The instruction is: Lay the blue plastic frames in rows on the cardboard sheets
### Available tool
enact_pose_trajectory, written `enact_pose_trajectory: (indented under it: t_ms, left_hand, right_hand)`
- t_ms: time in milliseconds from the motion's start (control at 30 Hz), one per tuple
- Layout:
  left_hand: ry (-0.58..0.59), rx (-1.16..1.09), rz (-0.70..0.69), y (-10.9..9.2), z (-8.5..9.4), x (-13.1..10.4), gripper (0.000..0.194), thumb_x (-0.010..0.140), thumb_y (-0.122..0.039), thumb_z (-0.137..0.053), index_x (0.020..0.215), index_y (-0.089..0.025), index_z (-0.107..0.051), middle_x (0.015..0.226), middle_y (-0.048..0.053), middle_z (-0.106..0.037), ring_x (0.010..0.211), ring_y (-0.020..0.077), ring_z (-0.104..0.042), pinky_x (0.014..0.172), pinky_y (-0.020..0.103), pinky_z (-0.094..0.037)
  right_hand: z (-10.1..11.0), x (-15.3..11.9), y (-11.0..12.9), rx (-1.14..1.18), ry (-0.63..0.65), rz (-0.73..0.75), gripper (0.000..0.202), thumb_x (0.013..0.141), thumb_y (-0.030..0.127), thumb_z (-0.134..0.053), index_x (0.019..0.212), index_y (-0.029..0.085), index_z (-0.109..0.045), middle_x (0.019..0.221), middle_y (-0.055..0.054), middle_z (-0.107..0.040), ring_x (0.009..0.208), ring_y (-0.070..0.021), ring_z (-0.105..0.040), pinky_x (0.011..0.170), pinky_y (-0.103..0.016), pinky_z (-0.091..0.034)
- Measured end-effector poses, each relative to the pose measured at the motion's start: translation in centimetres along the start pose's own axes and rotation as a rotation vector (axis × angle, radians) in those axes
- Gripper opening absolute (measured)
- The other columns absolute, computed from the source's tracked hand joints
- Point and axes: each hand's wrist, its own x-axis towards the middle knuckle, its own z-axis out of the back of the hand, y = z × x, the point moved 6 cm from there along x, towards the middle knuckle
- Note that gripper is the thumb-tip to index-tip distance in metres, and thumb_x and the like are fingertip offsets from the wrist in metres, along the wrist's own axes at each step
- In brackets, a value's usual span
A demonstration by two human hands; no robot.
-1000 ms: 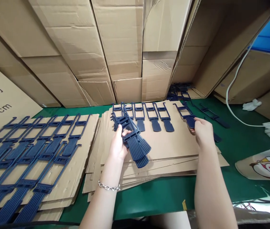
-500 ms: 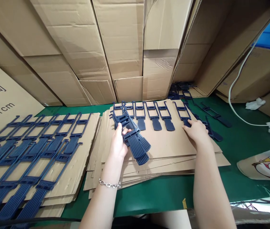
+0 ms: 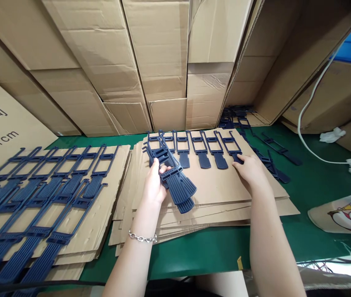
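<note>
In my left hand (image 3: 157,183) is a small bunch of dark blue plastic frames (image 3: 178,185), each with a ribbed, paddle-shaped end, held above the cardboard. My right hand (image 3: 251,171) pinches the ribbed end of one blue plastic frame (image 3: 231,144), which lies at the right end of a row on a stack of cardboard sheets (image 3: 221,185). Beside it in that row lie several matching frames (image 3: 198,144). The row's left end is partly hidden behind the bunch.
Two rows of the same frames (image 3: 60,202) cover another cardboard stack (image 3: 82,243) at left. Loose frames (image 3: 276,148) lie at right on the green table (image 3: 200,255). Cardboard boxes (image 3: 163,62) wall the back. A white cable (image 3: 302,111) and printed bag (image 3: 342,210) are at right.
My right hand has moved slightly left, bringing its plastic frame closer to the row. My left hand stays nearly still with its bunch.
</note>
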Motion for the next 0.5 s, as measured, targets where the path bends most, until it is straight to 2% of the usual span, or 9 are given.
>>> enact_pose_trajectory:
  t_ms: [133,333,500]
  left_hand:
    - [0.010,0.008,0.019,0.09,-0.02,-0.11,0.047,0.084,-0.045,-0.049,0.049,-0.017,-0.034,0.056,0.000,-0.049,0.054,0.0120,-0.054,0.061,0.027,-0.048]
    - [0.031,-0.006,0.025,0.16,-0.02,-0.03,0.050,0.078,-0.048,-0.056,0.047,-0.017,-0.033,0.055,0.000,-0.049,0.054,0.0136,-0.055,0.062,0.029,-0.049]
    - [0.028,-0.010,0.049,0.17,-0.19,-0.17,0.049,0.082,-0.047,-0.051,0.047,-0.017,-0.033,0.054,0.000,-0.048,0.055,0.0152,-0.056,0.063,0.032,-0.049]
  right_hand:
    - [-0.10,-0.03,0.22,0.010,0.008,-0.004,0.042,0.080,0.031,-0.055,0.118,0.013,-0.059,0.115,-0.016,-0.053,0.111,-0.0287,-0.046,0.092,-0.038,-0.038]
    - [-0.52,-0.05,0.44,0.023,-0.014,-0.003,0.042,0.080,0.032,-0.053,0.117,0.013,-0.059,0.112,-0.017,-0.053,0.110,-0.0290,-0.046,0.091,-0.039,-0.038]
    - [-0.60,-0.13,0.14,0.031,-0.017,-0.010,0.043,0.080,0.032,-0.053,0.118,0.014,-0.059,0.114,-0.017,-0.052,0.111,-0.0295,-0.045,0.090,-0.039,-0.038]
